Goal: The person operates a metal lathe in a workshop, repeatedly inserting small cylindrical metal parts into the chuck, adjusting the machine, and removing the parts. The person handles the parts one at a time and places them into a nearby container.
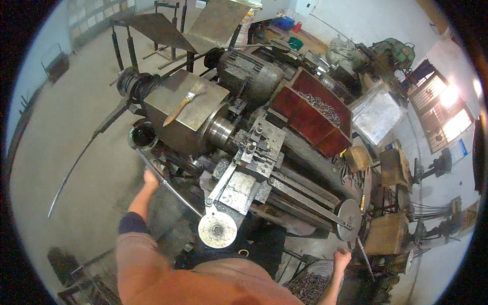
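A small metal lathe fills the middle, with a bright round spindle [222,131] facing the tool block [262,140]. My left hand [151,176] is at the machine's left front, beside a long steel lever [175,192] that runs to a pale round disc [217,230]. Its fingers are partly hidden behind the lever and dark machine parts. At the lower right, my right hand [341,257] is curled closed near a second round disc [349,220] and its thin rod [365,259]. Whatever it may hold is too small to make out.
A wooden-handled brush [178,112] lies on the headstock. Behind stands a motor [249,73] beside a red tray [295,112] of small metal pieces. A basket [310,284] of dark parts sits below my right arm. A curved rod [76,168] juts out left.
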`<state>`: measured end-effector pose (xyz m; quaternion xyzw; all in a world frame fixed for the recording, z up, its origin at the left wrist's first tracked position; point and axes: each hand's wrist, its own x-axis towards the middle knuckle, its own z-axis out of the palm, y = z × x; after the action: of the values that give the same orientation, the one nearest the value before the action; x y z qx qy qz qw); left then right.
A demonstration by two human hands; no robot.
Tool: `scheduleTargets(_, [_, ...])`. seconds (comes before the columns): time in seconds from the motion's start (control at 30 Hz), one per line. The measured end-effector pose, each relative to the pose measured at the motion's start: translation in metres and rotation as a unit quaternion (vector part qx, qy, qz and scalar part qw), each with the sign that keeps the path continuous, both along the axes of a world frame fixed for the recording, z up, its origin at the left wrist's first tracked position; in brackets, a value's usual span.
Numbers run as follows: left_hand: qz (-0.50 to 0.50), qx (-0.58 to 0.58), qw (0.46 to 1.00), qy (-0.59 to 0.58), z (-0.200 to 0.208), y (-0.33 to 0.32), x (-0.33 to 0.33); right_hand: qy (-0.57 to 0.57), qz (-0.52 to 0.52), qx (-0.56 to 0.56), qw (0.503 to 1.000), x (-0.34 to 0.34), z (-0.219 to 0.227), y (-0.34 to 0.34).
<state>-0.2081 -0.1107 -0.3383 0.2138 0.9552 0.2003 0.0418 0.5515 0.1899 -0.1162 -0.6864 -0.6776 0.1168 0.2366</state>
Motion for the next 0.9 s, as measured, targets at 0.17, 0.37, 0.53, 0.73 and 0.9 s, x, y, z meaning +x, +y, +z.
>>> scheduleTargets(0.17, [-0.102, -0.202, 0.973, -0.043, 0.086, -0.032, -0.003, -0.027, 0.081, 0.009, 0.996, -0.057, 0.067, 0.037])
scheduleTargets(0.37, [-0.063, -0.149, 0.985, -0.052, 0.126, -0.038, 0.008, 0.080, 0.324, 0.048, 0.941, -0.240, 0.135, 0.051])
scheduleTargets(0.53, [-0.044, 0.027, 0.994, 0.093, 0.263, -0.074, -0.010, 0.084, 0.614, 0.146, 0.771, -0.416, 0.172, 0.005])
scheduleTargets(0.73, [0.141, -0.099, 0.967, 0.186, 0.293, -0.241, -0.069, -0.214, 0.617, 0.097, 0.751, -0.542, 0.145, -0.035])
scheduleTargets(0.9, [0.232, -0.083, 0.960, 0.129, 0.285, -0.203, 0.035, -0.253, 0.595, 0.033, 0.762, -0.537, 0.160, -0.035])
